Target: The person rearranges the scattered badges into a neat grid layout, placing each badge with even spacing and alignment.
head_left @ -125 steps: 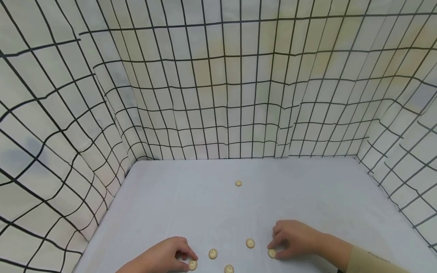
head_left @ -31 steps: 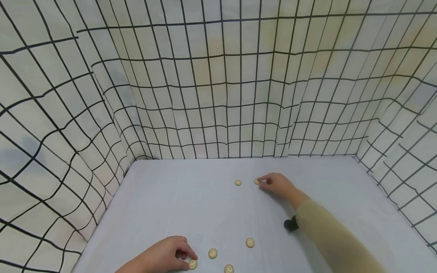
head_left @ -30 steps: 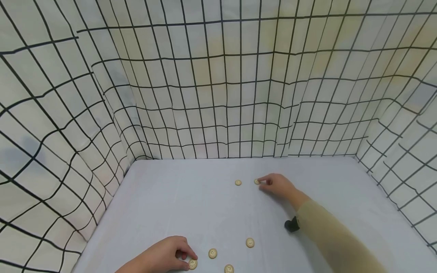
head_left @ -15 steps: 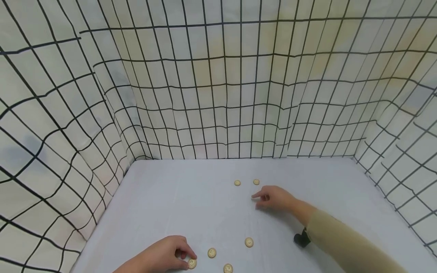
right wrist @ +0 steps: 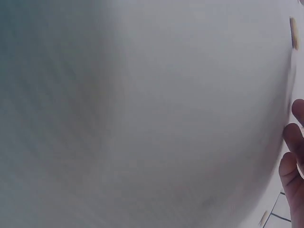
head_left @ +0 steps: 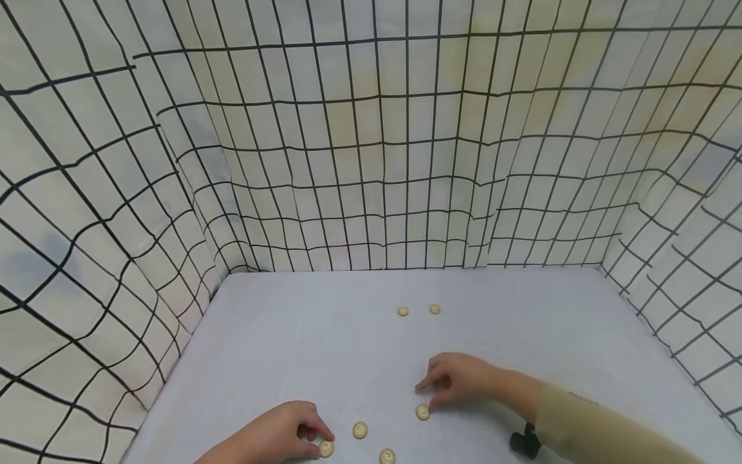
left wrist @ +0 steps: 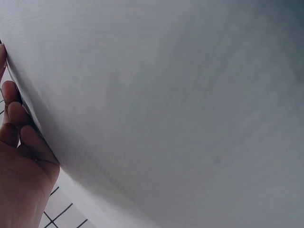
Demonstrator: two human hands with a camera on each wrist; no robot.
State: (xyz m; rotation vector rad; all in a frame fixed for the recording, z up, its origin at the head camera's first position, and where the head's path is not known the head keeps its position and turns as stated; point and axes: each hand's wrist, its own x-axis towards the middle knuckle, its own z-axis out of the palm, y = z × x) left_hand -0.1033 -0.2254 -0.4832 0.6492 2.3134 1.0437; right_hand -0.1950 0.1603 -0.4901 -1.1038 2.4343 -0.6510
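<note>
At the lower left of the head view my left hand point(head_left: 281, 430) rests on the table and pinches a round cream button point(head_left: 326, 448) between thumb and forefinger. Its curled fingers also show at the edge of the left wrist view. Farther right, my right hand point(head_left: 464, 379) is over another button point(head_left: 423, 412), thumb tip right at its edge and forefinger held apart from it. Between the hands lie a third button point(head_left: 360, 430) and, nearer the front, one more button point(head_left: 387, 456). The right wrist view catches only some fingertips point(right wrist: 294, 137).
Toward the back of the white table point(head_left: 324, 348) two buttons lie side by side, a left one point(head_left: 402, 311) and a right one point(head_left: 435, 309). White cloth walls with a black grid point(head_left: 371, 161) enclose the back and sides. A black device point(head_left: 525, 442) hangs at my right wrist.
My right hand has carried a button from the front right to the back, let go of it beside the other, and come back toward the front. The left hand has stayed put.
</note>
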